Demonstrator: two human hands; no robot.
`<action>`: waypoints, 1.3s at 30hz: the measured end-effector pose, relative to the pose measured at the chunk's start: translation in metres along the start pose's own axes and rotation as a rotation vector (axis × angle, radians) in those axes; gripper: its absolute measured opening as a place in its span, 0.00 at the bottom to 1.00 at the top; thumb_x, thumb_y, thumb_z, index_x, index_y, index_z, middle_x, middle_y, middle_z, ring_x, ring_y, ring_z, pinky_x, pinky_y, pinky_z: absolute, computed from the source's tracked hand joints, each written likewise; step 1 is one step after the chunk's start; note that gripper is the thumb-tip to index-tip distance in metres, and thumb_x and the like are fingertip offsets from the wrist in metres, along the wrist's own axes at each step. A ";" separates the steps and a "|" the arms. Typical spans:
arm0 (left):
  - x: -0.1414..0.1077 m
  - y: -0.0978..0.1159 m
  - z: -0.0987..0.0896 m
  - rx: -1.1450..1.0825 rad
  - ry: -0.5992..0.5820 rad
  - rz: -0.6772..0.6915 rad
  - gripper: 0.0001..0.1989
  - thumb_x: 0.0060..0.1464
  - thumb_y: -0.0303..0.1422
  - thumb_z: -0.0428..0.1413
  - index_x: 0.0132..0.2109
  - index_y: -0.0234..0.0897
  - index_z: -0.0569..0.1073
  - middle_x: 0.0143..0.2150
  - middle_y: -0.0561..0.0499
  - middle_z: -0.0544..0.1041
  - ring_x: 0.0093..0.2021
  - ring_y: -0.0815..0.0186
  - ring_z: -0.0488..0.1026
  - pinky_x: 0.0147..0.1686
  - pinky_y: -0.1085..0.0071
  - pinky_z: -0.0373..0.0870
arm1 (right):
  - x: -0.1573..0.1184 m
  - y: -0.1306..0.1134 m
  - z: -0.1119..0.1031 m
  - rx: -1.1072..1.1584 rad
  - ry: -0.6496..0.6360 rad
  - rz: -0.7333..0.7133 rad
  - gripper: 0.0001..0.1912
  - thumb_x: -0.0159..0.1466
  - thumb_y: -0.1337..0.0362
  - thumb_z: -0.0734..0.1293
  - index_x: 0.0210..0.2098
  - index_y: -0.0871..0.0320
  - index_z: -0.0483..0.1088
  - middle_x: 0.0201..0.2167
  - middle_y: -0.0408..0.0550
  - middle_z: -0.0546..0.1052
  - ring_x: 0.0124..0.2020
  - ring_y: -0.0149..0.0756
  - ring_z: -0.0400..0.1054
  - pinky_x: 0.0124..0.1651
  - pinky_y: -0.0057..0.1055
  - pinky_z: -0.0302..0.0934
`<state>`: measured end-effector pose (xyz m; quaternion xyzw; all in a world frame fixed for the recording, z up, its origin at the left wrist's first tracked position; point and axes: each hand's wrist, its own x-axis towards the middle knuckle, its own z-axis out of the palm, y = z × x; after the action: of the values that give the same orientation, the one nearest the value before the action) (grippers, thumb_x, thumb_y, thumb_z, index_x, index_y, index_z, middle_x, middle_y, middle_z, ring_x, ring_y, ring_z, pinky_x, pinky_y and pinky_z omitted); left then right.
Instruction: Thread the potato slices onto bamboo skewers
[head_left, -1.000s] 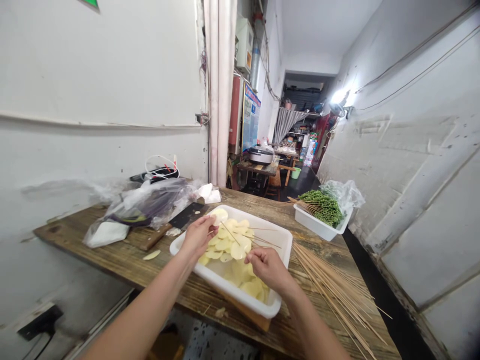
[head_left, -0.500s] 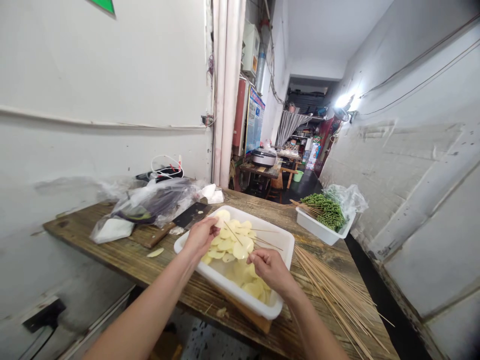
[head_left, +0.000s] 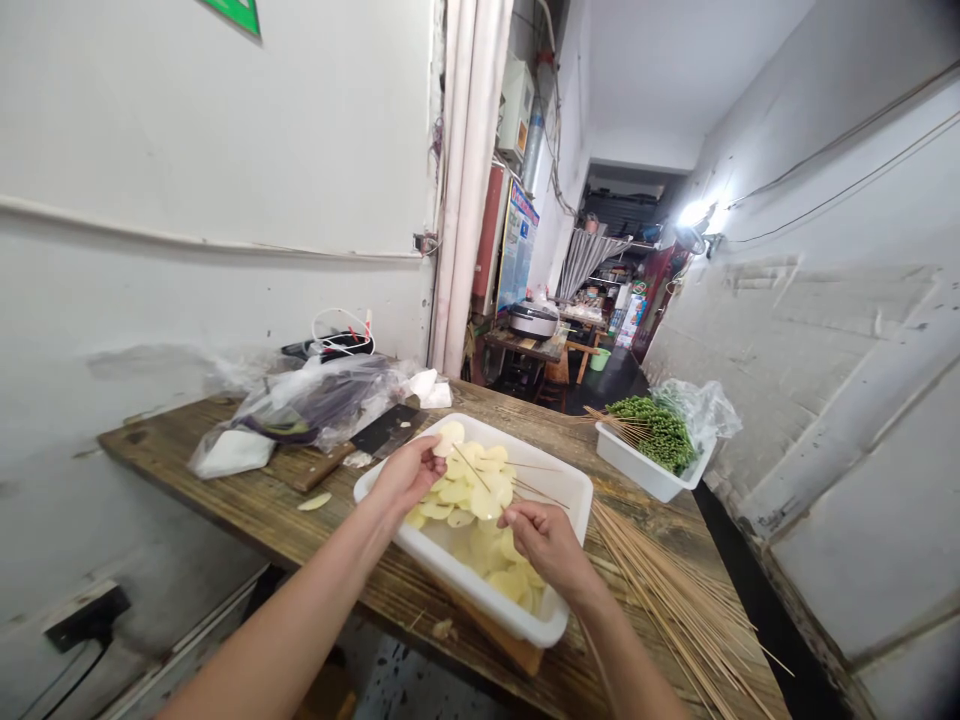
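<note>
A long brown wooden desk [head_left: 555,425] carries everything here. On it stands a white rectangular plastic tub [head_left: 457,578], with pale-yellow, thin round slices [head_left: 454,492] heaped inside. Beyond the tub to the right sits a smaller white plastic box [head_left: 645,470] filled with green beady bunches [head_left: 660,435]. Just right of the tub, thin tan wooden sticks [head_left: 667,575] lie fanned out; left of it rests a dark-bladed cleaver [head_left: 382,432]. The left hand [head_left: 405,470], over the tub's left side, pinches one pale round slice [head_left: 450,438] at its fingertips. The right hand [head_left: 541,535], over the tub's right side, grips a slim brown skewer [head_left: 477,476] between thumb and fingers. A threaded slice [head_left: 487,503] sits just beside those fingers, above the heap. The skewer's tip reaches toward the left hand's slice; whether they touch, I cannot tell.
</note>
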<state>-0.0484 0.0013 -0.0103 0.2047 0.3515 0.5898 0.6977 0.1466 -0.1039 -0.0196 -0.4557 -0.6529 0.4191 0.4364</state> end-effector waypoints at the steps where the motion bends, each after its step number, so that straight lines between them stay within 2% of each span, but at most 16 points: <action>1: 0.000 0.000 0.000 0.002 -0.009 0.002 0.04 0.48 0.21 0.52 0.27 0.31 0.68 0.19 0.52 0.67 0.17 0.76 0.61 0.15 0.81 0.59 | 0.000 0.001 0.000 -0.004 0.001 -0.001 0.18 0.61 0.54 0.60 0.28 0.62 0.71 0.12 0.35 0.55 0.15 0.24 0.45 0.19 0.23 0.40; 7: -0.004 -0.004 -0.001 0.060 -0.095 0.022 0.03 0.46 0.21 0.54 0.26 0.29 0.69 0.19 0.53 0.67 0.18 0.76 0.62 0.16 0.80 0.59 | 0.003 0.007 0.001 -0.053 0.029 -0.025 0.17 0.62 0.56 0.59 0.28 0.62 0.70 0.12 0.35 0.55 0.15 0.24 0.46 0.19 0.22 0.42; 14: -0.018 -0.012 0.003 0.385 -0.376 -0.054 0.07 0.43 0.28 0.61 0.26 0.29 0.70 0.22 0.53 0.68 0.22 0.75 0.66 0.22 0.80 0.62 | 0.007 0.010 0.004 -0.145 0.110 -0.046 0.14 0.62 0.61 0.58 0.27 0.61 0.69 0.13 0.36 0.58 0.16 0.25 0.50 0.21 0.22 0.45; 18: -0.021 -0.011 0.005 0.466 -0.403 -0.084 0.11 0.42 0.34 0.62 0.28 0.31 0.69 0.22 0.52 0.69 0.23 0.73 0.66 0.21 0.79 0.59 | 0.007 0.009 0.003 -0.209 0.176 -0.075 0.13 0.62 0.61 0.58 0.26 0.60 0.70 0.13 0.37 0.58 0.17 0.26 0.52 0.21 0.22 0.47; 21: -0.020 -0.012 0.005 0.571 -0.306 0.079 0.15 0.47 0.41 0.56 0.29 0.31 0.71 0.21 0.52 0.69 0.19 0.75 0.60 0.19 0.78 0.54 | 0.007 0.008 0.001 -0.227 0.269 -0.079 0.14 0.62 0.61 0.58 0.26 0.59 0.70 0.14 0.38 0.60 0.18 0.28 0.54 0.21 0.22 0.47; 23: -0.022 -0.013 0.005 0.744 -0.238 0.243 0.17 0.49 0.43 0.53 0.28 0.31 0.72 0.19 0.54 0.67 0.18 0.75 0.58 0.18 0.77 0.52 | 0.007 0.009 0.000 -0.222 0.323 -0.075 0.14 0.62 0.61 0.58 0.26 0.59 0.70 0.14 0.38 0.60 0.19 0.28 0.54 0.21 0.22 0.47; 24: -0.023 -0.015 0.005 0.870 -0.254 0.293 0.17 0.49 0.43 0.53 0.27 0.31 0.72 0.19 0.54 0.67 0.18 0.74 0.58 0.19 0.77 0.52 | 0.007 0.009 0.000 -0.217 0.340 -0.073 0.14 0.62 0.61 0.58 0.26 0.59 0.70 0.14 0.38 0.60 0.19 0.28 0.54 0.21 0.22 0.48; 25: -0.025 -0.016 0.005 1.013 -0.323 0.304 0.16 0.48 0.42 0.52 0.26 0.32 0.72 0.19 0.54 0.68 0.19 0.73 0.59 0.20 0.77 0.53 | 0.007 0.010 0.000 -0.211 0.352 -0.071 0.14 0.61 0.60 0.58 0.27 0.59 0.70 0.14 0.38 0.60 0.19 0.28 0.54 0.21 0.22 0.48; 28: -0.031 -0.022 0.007 1.447 -0.718 0.180 0.12 0.46 0.39 0.53 0.28 0.34 0.75 0.24 0.51 0.75 0.24 0.69 0.67 0.26 0.75 0.60 | 0.007 0.012 0.000 -0.167 0.396 -0.057 0.14 0.62 0.60 0.58 0.27 0.60 0.70 0.14 0.37 0.59 0.18 0.28 0.54 0.21 0.22 0.48; 29: -0.032 -0.025 0.009 1.582 -0.816 0.142 0.11 0.44 0.38 0.54 0.30 0.35 0.77 0.27 0.51 0.76 0.26 0.67 0.69 0.28 0.74 0.61 | 0.007 0.013 0.000 -0.148 0.409 -0.051 0.14 0.62 0.60 0.58 0.28 0.60 0.70 0.14 0.37 0.59 0.18 0.28 0.54 0.21 0.22 0.49; 31: -0.035 -0.032 0.015 1.868 -0.865 0.110 0.13 0.39 0.37 0.57 0.34 0.37 0.78 0.31 0.49 0.78 0.30 0.63 0.72 0.29 0.72 0.62 | 0.007 0.014 0.000 -0.117 0.415 -0.041 0.14 0.62 0.59 0.57 0.28 0.60 0.70 0.14 0.37 0.60 0.18 0.28 0.54 0.22 0.22 0.49; 34: -0.039 -0.043 0.026 2.243 -0.819 0.122 0.19 0.33 0.37 0.60 0.36 0.36 0.78 0.34 0.43 0.79 0.33 0.55 0.73 0.28 0.69 0.62 | 0.007 0.015 0.000 -0.099 0.391 -0.030 0.14 0.62 0.59 0.58 0.29 0.60 0.70 0.14 0.37 0.61 0.18 0.28 0.55 0.22 0.22 0.49; 36: -0.040 -0.047 0.032 2.323 -0.893 0.111 0.17 0.33 0.36 0.59 0.35 0.36 0.77 0.35 0.41 0.78 0.33 0.54 0.73 0.27 0.69 0.61 | 0.007 0.016 0.000 -0.093 0.388 -0.024 0.14 0.62 0.59 0.58 0.29 0.60 0.70 0.14 0.37 0.61 0.18 0.28 0.55 0.22 0.23 0.49; 39: -0.038 -0.046 0.033 2.278 -0.991 0.060 0.11 0.35 0.30 0.56 0.31 0.36 0.77 0.31 0.45 0.78 0.29 0.59 0.71 0.25 0.71 0.59 | 0.006 0.015 0.000 -0.086 0.393 -0.025 0.14 0.62 0.59 0.58 0.28 0.60 0.70 0.14 0.37 0.61 0.18 0.28 0.55 0.22 0.23 0.50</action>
<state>0.0044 -0.0416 -0.0108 0.9022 0.3570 -0.1761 0.1664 0.1486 -0.0942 -0.0329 -0.5387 -0.5780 0.2883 0.5410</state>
